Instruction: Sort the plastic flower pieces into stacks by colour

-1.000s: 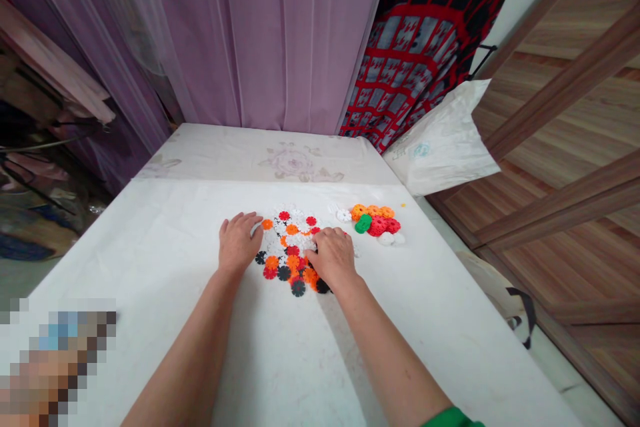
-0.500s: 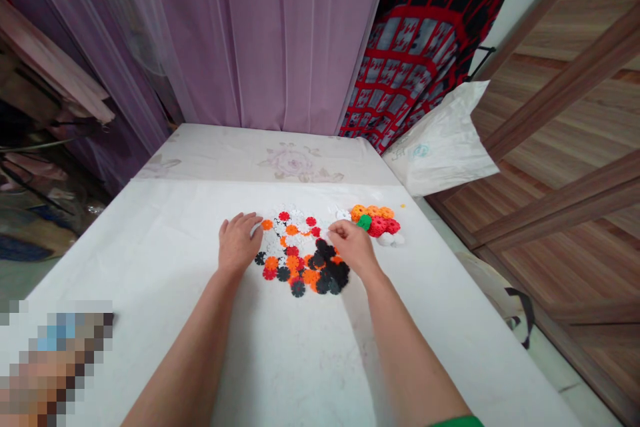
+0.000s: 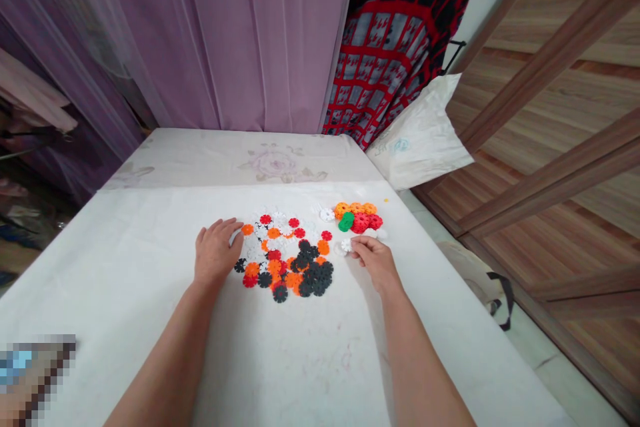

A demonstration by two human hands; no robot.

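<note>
Between the thumb and fingers of my right hand is a white snowflake disc, just to the right of a loose pile. My left hand rests at the pile's left edge, fingers stretched toward an orange snowflake disc. The pile mixes white, red, orange and black notched discs, with several black discs heaped at its near right. Beyond my right hand, discs lie grouped by colour: orange discs, red discs, a green stack and white discs.
A white cloth covers the table; its far end has a flower print. A white bag stands by the far right corner, near a wooden door. Purple curtains hang behind. A blurred-out object lies at near left.
My right hand has moved right, away from the pile, with a white disc in its fingers. My left hand stays by the pile's left edge. The view has shifted slightly.
</note>
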